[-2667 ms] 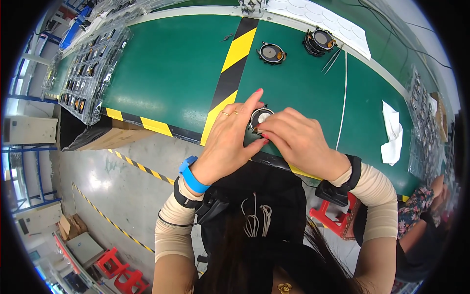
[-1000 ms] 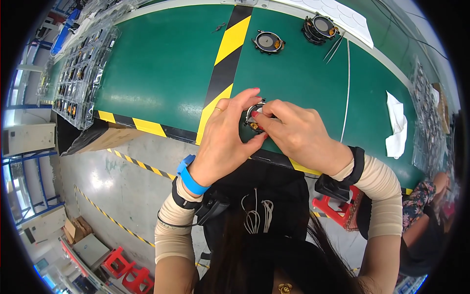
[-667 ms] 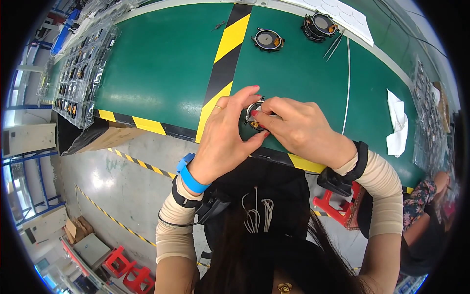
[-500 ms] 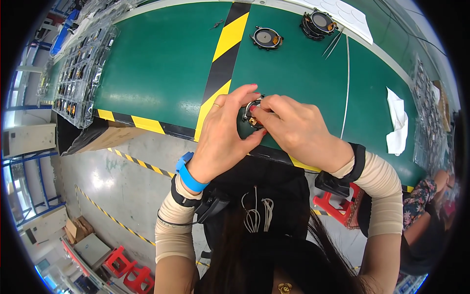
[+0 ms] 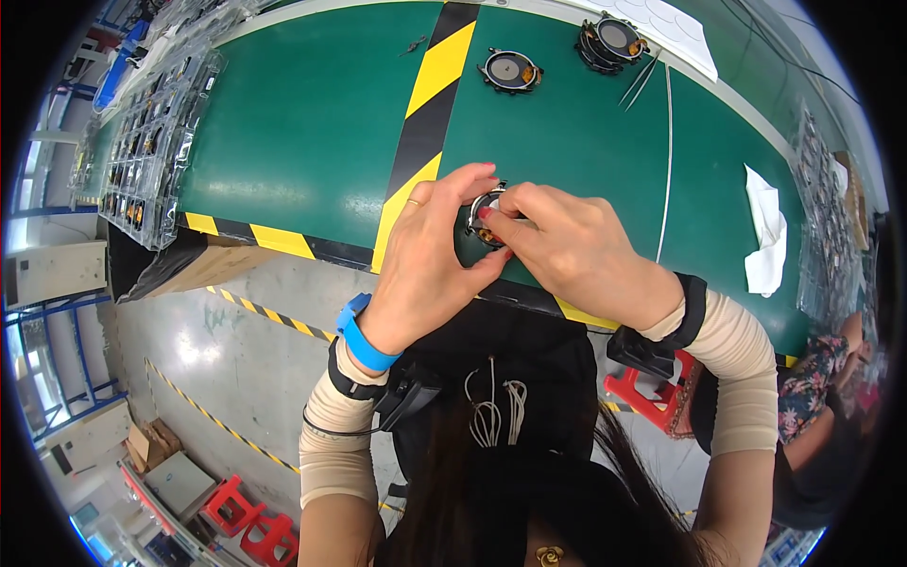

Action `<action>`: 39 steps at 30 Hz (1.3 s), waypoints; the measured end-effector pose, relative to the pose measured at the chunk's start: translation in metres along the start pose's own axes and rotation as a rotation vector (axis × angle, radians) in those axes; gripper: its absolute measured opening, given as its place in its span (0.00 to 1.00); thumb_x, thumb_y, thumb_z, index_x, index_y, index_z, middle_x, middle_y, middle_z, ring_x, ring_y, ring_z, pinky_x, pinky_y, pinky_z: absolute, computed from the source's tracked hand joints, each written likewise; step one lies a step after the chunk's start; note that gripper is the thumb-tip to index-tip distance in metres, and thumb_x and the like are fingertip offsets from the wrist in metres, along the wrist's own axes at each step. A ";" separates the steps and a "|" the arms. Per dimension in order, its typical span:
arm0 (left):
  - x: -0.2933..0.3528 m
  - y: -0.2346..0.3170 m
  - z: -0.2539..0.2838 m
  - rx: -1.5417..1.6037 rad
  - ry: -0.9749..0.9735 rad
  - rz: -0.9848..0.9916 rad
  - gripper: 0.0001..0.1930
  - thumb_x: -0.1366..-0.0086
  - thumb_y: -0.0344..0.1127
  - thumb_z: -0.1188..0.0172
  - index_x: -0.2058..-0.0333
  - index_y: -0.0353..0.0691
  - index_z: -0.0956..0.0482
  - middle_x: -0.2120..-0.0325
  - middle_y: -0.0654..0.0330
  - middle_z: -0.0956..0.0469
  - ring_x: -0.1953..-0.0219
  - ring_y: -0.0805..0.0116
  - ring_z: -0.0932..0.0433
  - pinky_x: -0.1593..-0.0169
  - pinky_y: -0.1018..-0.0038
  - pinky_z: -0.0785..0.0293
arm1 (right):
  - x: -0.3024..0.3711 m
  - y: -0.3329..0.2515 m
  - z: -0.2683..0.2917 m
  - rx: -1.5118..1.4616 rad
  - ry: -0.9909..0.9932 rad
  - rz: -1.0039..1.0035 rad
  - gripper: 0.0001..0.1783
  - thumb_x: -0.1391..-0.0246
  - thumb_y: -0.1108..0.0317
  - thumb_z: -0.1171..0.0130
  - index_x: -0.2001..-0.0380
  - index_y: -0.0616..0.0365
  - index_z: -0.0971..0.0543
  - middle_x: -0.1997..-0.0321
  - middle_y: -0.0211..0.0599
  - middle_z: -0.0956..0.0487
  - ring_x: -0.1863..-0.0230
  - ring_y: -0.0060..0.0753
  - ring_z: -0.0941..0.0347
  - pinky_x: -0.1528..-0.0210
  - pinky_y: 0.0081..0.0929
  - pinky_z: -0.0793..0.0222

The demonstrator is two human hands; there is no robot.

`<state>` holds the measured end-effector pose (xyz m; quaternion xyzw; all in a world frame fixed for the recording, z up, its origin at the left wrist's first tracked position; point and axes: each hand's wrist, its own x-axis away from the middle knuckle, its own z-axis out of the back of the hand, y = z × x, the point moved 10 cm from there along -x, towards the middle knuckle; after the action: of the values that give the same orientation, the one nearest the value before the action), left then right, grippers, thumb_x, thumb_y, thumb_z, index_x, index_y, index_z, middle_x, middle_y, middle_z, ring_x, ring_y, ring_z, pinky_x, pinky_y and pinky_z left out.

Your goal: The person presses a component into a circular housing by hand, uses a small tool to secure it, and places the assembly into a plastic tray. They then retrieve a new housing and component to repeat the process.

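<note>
A round watch case (image 5: 486, 201) with a dark inside, a silvery rim and a bit of orange-gold film sits between my hands at the table's near edge. My left hand (image 5: 420, 260) curls around its left side, index finger above and thumb below. From the right, my right hand (image 5: 572, 238) pinches at it, the thumb's tip pressed on the inside and the fingers bent at the rim. My fingers hide much of the case; whether a small part is under the right thumb cannot be seen.
Another watch case (image 5: 510, 71) lies farther off, near a stack of watch cases (image 5: 611, 42) and tweezers (image 5: 639, 83). A white cord (image 5: 665, 170) crosses the green table, with a white cloth (image 5: 765, 231) to its right. Clear trays of parts (image 5: 156, 151) stand at left; a co-worker's arm (image 5: 812, 387) is at right.
My right thumb has shifted slightly on the inside of the watch case, and the orange-gold film there looks lower. Both hands otherwise stay in place. The co-worker's arm at right has moved slightly.
</note>
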<state>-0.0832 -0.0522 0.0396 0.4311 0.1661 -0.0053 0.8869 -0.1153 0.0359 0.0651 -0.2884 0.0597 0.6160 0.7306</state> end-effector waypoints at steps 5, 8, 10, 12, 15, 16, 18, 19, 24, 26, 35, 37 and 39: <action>0.001 -0.002 -0.001 -0.024 -0.003 0.000 0.37 0.54 0.24 0.29 0.44 0.39 0.33 0.52 0.54 0.21 0.49 0.55 0.25 0.47 0.64 0.28 | 0.001 0.005 -0.001 -0.045 0.056 -0.055 0.14 0.57 0.79 0.37 0.62 0.63 0.19 0.64 0.35 0.26 0.68 0.33 0.23 0.73 0.28 0.28; 0.002 -0.003 -0.003 -0.059 -0.019 0.010 0.39 0.54 0.24 0.28 0.42 0.41 0.34 0.49 0.57 0.22 0.48 0.59 0.25 0.48 0.67 0.29 | 0.001 0.007 0.001 -0.036 0.095 -0.077 0.14 0.57 0.79 0.37 0.63 0.62 0.19 0.64 0.34 0.26 0.69 0.33 0.24 0.73 0.28 0.28; 0.001 0.000 -0.001 -0.041 0.003 0.001 0.36 0.54 0.24 0.29 0.44 0.39 0.33 0.53 0.54 0.21 0.49 0.56 0.25 0.48 0.65 0.28 | 0.000 0.005 0.001 -0.012 0.078 -0.066 0.14 0.58 0.79 0.37 0.63 0.62 0.19 0.65 0.34 0.26 0.69 0.32 0.24 0.73 0.28 0.28; 0.000 0.002 0.001 -0.033 0.013 -0.004 0.34 0.54 0.24 0.29 0.46 0.38 0.32 0.54 0.53 0.21 0.50 0.54 0.25 0.48 0.63 0.28 | -0.001 0.005 0.002 0.000 0.069 -0.062 0.14 0.58 0.79 0.37 0.63 0.62 0.19 0.65 0.33 0.26 0.70 0.32 0.24 0.74 0.28 0.28; 0.000 0.001 0.001 -0.031 0.008 0.008 0.34 0.54 0.24 0.29 0.47 0.37 0.31 0.54 0.53 0.21 0.50 0.54 0.25 0.48 0.63 0.28 | -0.002 0.003 0.003 -0.001 0.049 -0.024 0.14 0.58 0.79 0.37 0.63 0.62 0.19 0.66 0.33 0.25 0.70 0.32 0.24 0.74 0.28 0.28; 0.001 0.001 0.001 -0.032 0.007 0.009 0.34 0.54 0.24 0.29 0.47 0.37 0.31 0.54 0.53 0.21 0.50 0.54 0.25 0.48 0.63 0.28 | -0.001 0.004 0.003 -0.002 0.049 -0.025 0.14 0.58 0.79 0.37 0.63 0.62 0.19 0.66 0.33 0.25 0.70 0.32 0.24 0.74 0.28 0.28; 0.000 0.000 0.001 -0.019 0.007 0.007 0.33 0.54 0.24 0.28 0.47 0.37 0.31 0.54 0.53 0.21 0.50 0.54 0.25 0.48 0.63 0.28 | 0.000 0.002 0.002 0.010 0.035 0.012 0.14 0.58 0.79 0.37 0.63 0.62 0.19 0.66 0.33 0.25 0.70 0.32 0.24 0.74 0.27 0.28; 0.000 0.000 0.001 -0.013 0.006 0.006 0.33 0.54 0.24 0.28 0.47 0.37 0.31 0.54 0.53 0.21 0.50 0.54 0.25 0.48 0.63 0.28 | 0.000 0.001 0.001 0.016 0.028 0.030 0.14 0.58 0.79 0.37 0.63 0.62 0.19 0.66 0.32 0.25 0.70 0.32 0.24 0.74 0.27 0.28; 0.000 -0.001 0.000 -0.014 0.009 0.007 0.33 0.54 0.24 0.29 0.47 0.37 0.31 0.54 0.53 0.22 0.50 0.54 0.25 0.48 0.63 0.28 | 0.001 0.007 0.002 -0.080 0.061 -0.030 0.13 0.57 0.79 0.37 0.64 0.62 0.18 0.65 0.33 0.25 0.70 0.32 0.23 0.74 0.26 0.28; 0.000 0.000 0.000 -0.029 0.016 -0.005 0.32 0.54 0.24 0.29 0.48 0.37 0.31 0.54 0.54 0.22 0.51 0.54 0.25 0.48 0.63 0.28 | 0.001 0.010 0.001 -0.075 0.088 -0.079 0.13 0.58 0.79 0.37 0.64 0.62 0.18 0.65 0.33 0.25 0.70 0.32 0.23 0.74 0.26 0.28; 0.001 -0.002 0.000 -0.004 0.008 -0.020 0.32 0.53 0.25 0.29 0.48 0.37 0.31 0.54 0.54 0.22 0.50 0.52 0.26 0.48 0.63 0.28 | 0.001 0.004 0.001 -0.044 0.045 -0.040 0.13 0.58 0.79 0.37 0.64 0.62 0.18 0.65 0.34 0.25 0.70 0.32 0.23 0.73 0.27 0.28; 0.001 -0.003 0.000 0.000 -0.001 -0.013 0.32 0.53 0.25 0.29 0.48 0.37 0.31 0.54 0.54 0.22 0.50 0.51 0.26 0.48 0.62 0.28 | -0.001 0.005 0.002 -0.051 0.039 -0.021 0.13 0.58 0.79 0.37 0.64 0.62 0.18 0.65 0.34 0.25 0.70 0.32 0.23 0.74 0.27 0.28; 0.001 -0.003 -0.001 0.008 -0.018 -0.002 0.33 0.53 0.25 0.29 0.47 0.37 0.32 0.53 0.54 0.22 0.49 0.51 0.27 0.47 0.62 0.29 | -0.002 0.004 0.003 -0.061 0.028 0.016 0.12 0.58 0.78 0.38 0.65 0.62 0.18 0.64 0.34 0.25 0.70 0.32 0.23 0.74 0.27 0.28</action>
<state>-0.0831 -0.0530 0.0361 0.4346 0.1584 -0.0107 0.8865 -0.1199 0.0355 0.0668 -0.3187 0.0534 0.6194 0.7155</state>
